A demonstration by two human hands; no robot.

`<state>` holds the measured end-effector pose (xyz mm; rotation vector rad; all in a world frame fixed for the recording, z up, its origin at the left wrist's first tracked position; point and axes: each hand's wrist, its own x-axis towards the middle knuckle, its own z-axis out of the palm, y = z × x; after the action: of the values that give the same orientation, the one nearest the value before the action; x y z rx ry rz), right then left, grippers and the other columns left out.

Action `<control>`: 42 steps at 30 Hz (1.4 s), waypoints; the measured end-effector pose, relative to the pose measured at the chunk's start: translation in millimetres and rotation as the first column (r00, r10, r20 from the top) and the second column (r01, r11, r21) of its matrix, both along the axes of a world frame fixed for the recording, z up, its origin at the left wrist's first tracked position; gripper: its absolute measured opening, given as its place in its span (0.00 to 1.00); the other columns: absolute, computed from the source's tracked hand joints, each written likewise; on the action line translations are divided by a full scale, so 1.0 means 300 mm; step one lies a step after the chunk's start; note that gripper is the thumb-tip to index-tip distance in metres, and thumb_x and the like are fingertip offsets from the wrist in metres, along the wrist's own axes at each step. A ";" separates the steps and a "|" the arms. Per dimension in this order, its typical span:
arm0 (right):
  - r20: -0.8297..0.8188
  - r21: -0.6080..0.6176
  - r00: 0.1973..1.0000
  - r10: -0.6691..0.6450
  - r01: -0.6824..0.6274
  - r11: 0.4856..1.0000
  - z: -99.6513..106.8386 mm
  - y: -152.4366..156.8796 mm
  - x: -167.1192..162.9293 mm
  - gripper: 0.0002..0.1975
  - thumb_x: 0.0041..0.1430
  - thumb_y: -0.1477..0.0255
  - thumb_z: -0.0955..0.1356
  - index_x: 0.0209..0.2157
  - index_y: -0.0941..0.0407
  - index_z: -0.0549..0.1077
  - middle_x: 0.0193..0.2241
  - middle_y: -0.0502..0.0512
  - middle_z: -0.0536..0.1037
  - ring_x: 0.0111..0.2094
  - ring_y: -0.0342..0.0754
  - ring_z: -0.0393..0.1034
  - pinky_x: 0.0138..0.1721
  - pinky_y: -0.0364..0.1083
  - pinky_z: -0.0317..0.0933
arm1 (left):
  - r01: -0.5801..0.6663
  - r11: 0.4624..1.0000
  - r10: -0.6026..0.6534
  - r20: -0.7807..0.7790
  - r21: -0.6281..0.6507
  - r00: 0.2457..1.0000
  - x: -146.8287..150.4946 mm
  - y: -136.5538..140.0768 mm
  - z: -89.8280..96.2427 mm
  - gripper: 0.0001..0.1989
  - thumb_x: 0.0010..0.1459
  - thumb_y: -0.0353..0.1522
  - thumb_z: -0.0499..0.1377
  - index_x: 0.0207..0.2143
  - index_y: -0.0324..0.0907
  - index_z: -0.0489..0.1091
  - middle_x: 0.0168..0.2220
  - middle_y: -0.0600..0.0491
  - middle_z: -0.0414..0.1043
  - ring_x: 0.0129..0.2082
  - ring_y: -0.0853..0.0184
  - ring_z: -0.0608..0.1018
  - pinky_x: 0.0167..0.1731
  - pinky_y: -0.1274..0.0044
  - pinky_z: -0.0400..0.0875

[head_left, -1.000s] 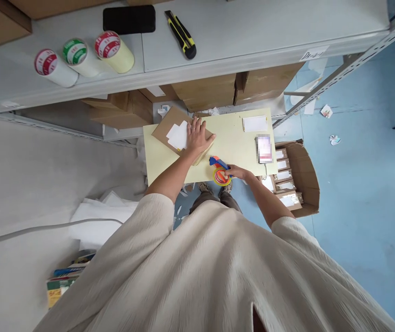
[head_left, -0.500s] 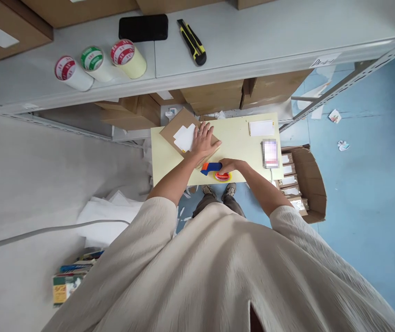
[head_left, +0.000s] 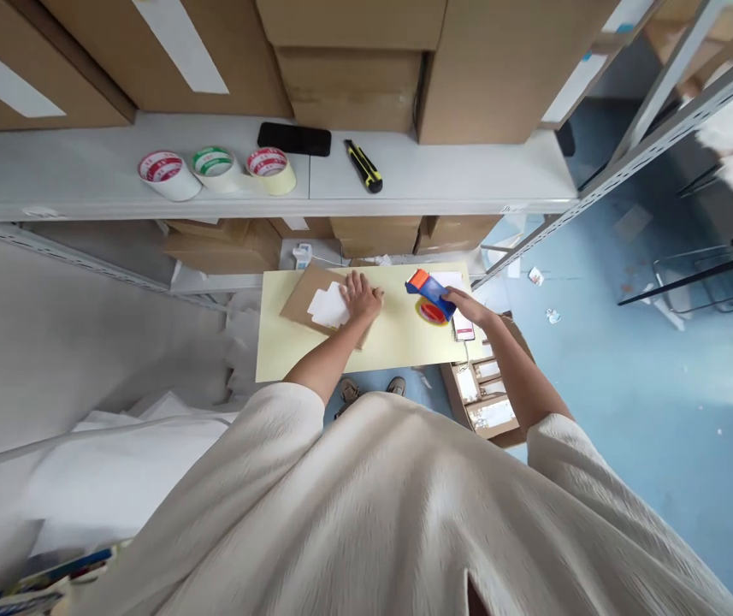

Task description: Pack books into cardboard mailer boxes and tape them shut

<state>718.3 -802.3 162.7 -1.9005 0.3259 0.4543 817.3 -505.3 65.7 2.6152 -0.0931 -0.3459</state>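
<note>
My left hand (head_left: 361,298) lies flat with fingers spread on a brown cardboard box (head_left: 302,295) that sits at an angle on the pale yellow table (head_left: 398,342). A white label (head_left: 328,306) on the box is partly covered by that hand. To the right, my right hand (head_left: 465,306) is closed around the handle of a blue and orange tape dispenser (head_left: 431,295) with a red and yellow roll. The dispenser is held apart from the box, near the table's right side. Beside it lies a phone (head_left: 464,328) with a lit screen, partly hidden by my right hand.
A grey shelf (head_left: 212,205) beyond the table bears several tape rolls (head_left: 271,169), a black phone (head_left: 294,139), a yellow-black utility knife (head_left: 363,166) and large cartons (head_left: 353,90). An open carton (head_left: 507,432) with small boxes stands on the floor at right.
My right hand has carried the tape dispenser away from the box, to the right and farther from my body. My left hand has stayed on the box. The view has tilted upward.
</note>
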 end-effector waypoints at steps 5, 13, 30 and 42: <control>0.345 -0.314 0.933 0.103 0.011 0.949 0.242 -0.025 0.189 0.22 0.75 0.48 0.66 0.51 0.51 0.78 0.44 0.57 0.81 0.52 0.62 0.74 0.61 0.59 0.69 | -0.040 0.998 0.039 -0.026 -0.048 0.999 -0.026 0.057 0.062 0.42 0.69 0.37 0.57 0.83 0.38 0.61 0.88 0.33 0.45 0.88 0.41 0.51 0.84 0.43 0.48; 0.504 -0.772 0.748 0.431 0.167 0.613 0.413 -0.061 0.567 0.34 0.81 0.48 0.57 0.73 0.55 0.71 0.66 0.76 0.78 0.66 0.75 0.68 0.69 0.75 0.59 | -0.067 0.994 0.072 0.053 -0.088 0.996 -0.011 0.312 0.152 0.35 0.71 0.34 0.57 0.79 0.46 0.66 0.85 0.39 0.56 0.85 0.45 0.61 0.82 0.50 0.61; 0.582 -0.631 0.782 0.225 0.259 0.732 0.140 0.163 0.416 0.22 0.77 0.61 0.61 0.63 0.53 0.75 0.62 0.73 0.77 0.65 0.70 0.68 0.68 0.70 0.64 | -0.201 0.978 0.204 0.054 -0.055 0.978 0.076 0.581 0.109 0.32 0.69 0.32 0.57 0.74 0.52 0.74 0.81 0.43 0.65 0.82 0.49 0.66 0.80 0.52 0.66; -0.118 0.039 0.933 -0.340 0.346 0.937 -0.298 0.607 0.130 0.45 0.57 0.46 0.76 0.72 0.50 0.73 0.67 0.66 0.81 0.67 0.64 0.76 0.67 0.60 0.73 | -0.186 0.968 0.161 -0.152 -0.170 0.975 0.153 0.600 0.093 0.39 0.70 0.32 0.60 0.82 0.44 0.62 0.78 0.39 0.71 0.79 0.47 0.71 0.78 0.56 0.66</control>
<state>757.2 -620.2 73.4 -1.7179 0.6975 0.3281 863.2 -325.1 93.5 2.3888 0.1440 -0.4316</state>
